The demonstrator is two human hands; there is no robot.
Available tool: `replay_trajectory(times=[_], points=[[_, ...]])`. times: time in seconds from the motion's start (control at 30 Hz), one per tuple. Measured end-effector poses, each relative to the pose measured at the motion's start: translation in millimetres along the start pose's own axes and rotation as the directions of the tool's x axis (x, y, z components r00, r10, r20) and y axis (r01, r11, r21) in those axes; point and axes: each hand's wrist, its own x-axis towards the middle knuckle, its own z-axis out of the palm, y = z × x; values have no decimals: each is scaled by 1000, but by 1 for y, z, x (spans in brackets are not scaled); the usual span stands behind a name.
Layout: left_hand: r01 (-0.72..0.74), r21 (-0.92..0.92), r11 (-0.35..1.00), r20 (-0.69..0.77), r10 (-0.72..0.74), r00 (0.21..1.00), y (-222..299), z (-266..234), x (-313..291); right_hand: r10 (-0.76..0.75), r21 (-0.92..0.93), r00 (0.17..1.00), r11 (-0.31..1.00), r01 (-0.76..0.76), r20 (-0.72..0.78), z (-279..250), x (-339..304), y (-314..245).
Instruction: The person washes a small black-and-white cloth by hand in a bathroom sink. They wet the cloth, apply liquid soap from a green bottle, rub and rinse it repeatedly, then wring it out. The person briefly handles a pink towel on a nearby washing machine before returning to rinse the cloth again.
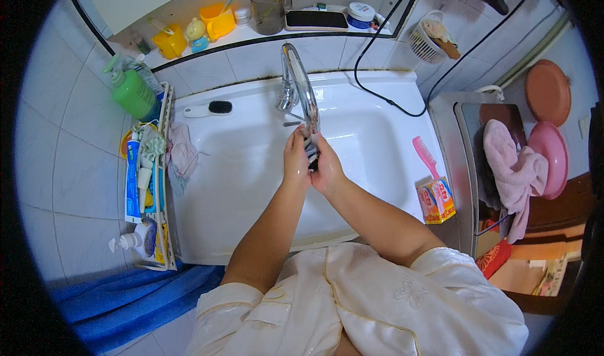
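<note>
Over the white sink (239,161), both hands meet beneath the spout of the chrome faucet (302,76). My left hand (295,158) and my right hand (327,167) are closed around a small black-and-white item (312,161). Only a narrow strip of it shows between the palms, so its kind is unclear. The fingertips reach close to the spout's end and are partly hidden by it. Wet skin shines on the hands.
A white-handled brush with black bristles (209,108) and a crumpled cloth (183,151) lie at the sink's left. A rack (165,186) holds bottles and tubes. On the right rim are a pink comb (425,156) and an orange packet (435,200). A black cable (371,91) hangs behind.
</note>
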Motion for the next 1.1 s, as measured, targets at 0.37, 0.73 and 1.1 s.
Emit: replay_trajectory(times=[0.37, 0.73, 1.1], points=[[-342, 506, 792, 26, 382, 924, -1, 24, -4, 129, 106, 945, 980, -167, 301, -18, 5, -8], [-206, 976, 71, 198, 99, 975, 17, 27, 14, 103, 88, 993, 990, -107, 51, -12, 3, -1], [-332, 678, 656, 238, 230, 943, 49, -29, 47, 241, 45, 970, 969, -242, 40, 13, 3, -14]])
